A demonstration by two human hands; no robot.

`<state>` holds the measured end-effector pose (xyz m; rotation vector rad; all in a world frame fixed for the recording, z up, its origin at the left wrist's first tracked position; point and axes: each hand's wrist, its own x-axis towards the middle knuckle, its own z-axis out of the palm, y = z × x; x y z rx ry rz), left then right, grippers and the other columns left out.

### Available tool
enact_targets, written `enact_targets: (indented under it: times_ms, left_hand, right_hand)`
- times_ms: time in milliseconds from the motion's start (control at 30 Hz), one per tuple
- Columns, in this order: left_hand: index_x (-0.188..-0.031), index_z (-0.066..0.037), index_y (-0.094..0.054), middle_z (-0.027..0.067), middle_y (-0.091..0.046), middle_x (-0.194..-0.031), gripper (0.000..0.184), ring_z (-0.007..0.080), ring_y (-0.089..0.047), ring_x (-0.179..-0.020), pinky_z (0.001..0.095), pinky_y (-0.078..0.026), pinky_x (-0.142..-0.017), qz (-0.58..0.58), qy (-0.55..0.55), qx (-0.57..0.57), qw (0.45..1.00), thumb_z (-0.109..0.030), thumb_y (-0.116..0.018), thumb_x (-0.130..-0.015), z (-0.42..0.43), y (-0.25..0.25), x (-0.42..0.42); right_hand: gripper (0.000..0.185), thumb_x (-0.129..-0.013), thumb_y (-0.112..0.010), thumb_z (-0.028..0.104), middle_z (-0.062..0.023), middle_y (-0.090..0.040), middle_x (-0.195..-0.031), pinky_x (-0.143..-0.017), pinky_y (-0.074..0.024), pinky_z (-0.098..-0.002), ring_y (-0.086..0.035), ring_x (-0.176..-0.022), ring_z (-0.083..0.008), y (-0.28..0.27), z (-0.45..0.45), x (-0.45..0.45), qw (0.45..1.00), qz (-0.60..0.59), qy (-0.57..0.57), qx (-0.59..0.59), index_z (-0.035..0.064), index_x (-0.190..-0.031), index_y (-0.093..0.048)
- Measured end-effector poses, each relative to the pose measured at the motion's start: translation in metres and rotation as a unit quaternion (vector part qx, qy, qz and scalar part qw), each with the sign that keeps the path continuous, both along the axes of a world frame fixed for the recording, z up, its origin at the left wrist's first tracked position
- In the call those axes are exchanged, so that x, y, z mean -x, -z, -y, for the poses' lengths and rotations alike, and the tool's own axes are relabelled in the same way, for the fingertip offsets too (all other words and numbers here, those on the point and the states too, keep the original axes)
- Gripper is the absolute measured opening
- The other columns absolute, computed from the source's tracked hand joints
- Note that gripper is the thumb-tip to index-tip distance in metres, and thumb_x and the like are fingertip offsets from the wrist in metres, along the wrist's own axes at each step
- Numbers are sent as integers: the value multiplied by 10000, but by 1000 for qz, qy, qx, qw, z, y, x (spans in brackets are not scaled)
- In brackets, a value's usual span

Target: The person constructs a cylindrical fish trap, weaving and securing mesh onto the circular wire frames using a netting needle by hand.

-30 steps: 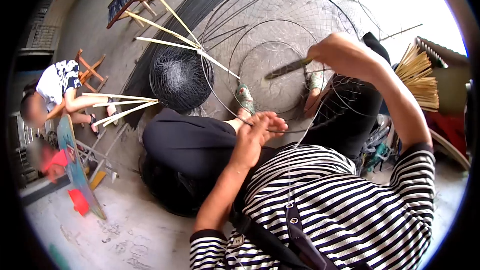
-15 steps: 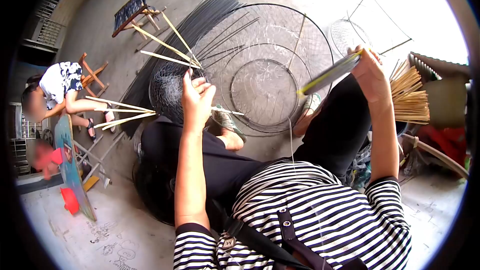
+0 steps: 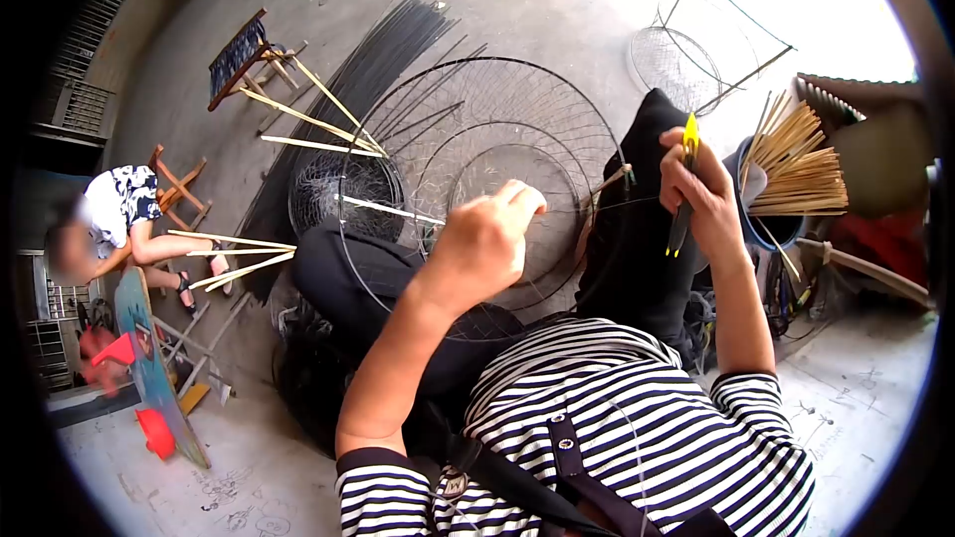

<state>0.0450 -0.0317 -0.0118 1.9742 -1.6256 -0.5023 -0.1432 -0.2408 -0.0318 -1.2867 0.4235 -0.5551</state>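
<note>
A round frame of dark wire hoops and fine netting (image 3: 497, 62) lies tilted over my lap, with smaller rings inside the large one. My left hand (image 3: 492, 239) is over the near side of the netting, its fingers bent together; what they hold, if anything, is too small to make out. On the right, my right hand (image 3: 693, 179) is closed around a netting shuttle (image 3: 689, 139) with a yellow tip, held upright. A thin line runs from near this hand toward the hoop's right edge. A pale stick (image 3: 388, 208) shows through the netting on the left.
A dark netted bundle (image 3: 343, 194) and long black rods (image 3: 373, 65) lie on the left floor. A bucket (image 3: 783, 229) of thin sticks (image 3: 801, 164) stands right. A folding stool (image 3: 239, 60), a skateboard (image 3: 149, 358) and a seated person (image 3: 124, 204) are farther left.
My left hand has moved right and down from the hoop's left side to over the netting. My right hand has lowered slightly, and the shuttle has turned upright. The hoop has shifted nearer to me.
</note>
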Motion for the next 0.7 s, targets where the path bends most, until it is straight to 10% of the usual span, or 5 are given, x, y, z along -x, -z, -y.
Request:
enact_targets:
  times_ms: [200, 300, 400, 567, 700]
  left_hand:
    - [-989, 8, -537, 238, -615, -947, 265, 370, -646, -760, 433, -527, -662, 77, 12, -89, 993, 123, -457, -764, 11, 156, -74]
    - [-926, 10, -562, 115, -612, -673, 140, 183, -620, -535, 324, -512, -487, -382, -221, -54, 896, 50, -496, -810, 44, 135, -79]
    - [-794, 13, -594, 165, -640, -700, 160, 228, -633, -575, 346, -532, -502, -472, -340, -135, 802, 114, -491, -725, 47, 140, -87]
    - [-909, -44, -708, 194, -686, -948, 188, 344, -666, -920, 453, -528, -743, 182, 28, -322, 929, -102, -535, -865, 34, 192, -87]
    - [-990, -25, -724, 174, -682, -1102, 373, 338, -651, -1039, 451, -499, -893, 196, 90, -388, 896, -354, -566, -914, 54, 178, -74]
  right_hand:
    - [323, -952, -561, 85, 10, -551, -908, -527, -415, -230, -474, -615, -69, -20, 17, 94, 977, -211, -25, 36, 38, -1268, -512]
    - [303, -807, -689, 93, -2, -600, -820, -563, -452, -273, -533, -600, -109, -6, 38, 163, 850, -400, -238, 246, 48, -1102, -638]
    - [273, -712, -771, 113, -6, -605, -710, -593, -461, -279, -542, -603, -112, -24, 40, 204, 798, -492, -257, 233, 58, -970, -697]
    - [343, -721, -821, 72, 14, -522, -617, -439, -343, -214, -451, -483, -63, -21, 55, 280, 930, -349, -34, -110, -77, -985, -660]
    - [225, -741, -787, 61, 5, -555, -596, -451, -348, -209, -442, -483, -49, -10, 64, 331, 909, -399, -9, -121, -59, -907, -694]
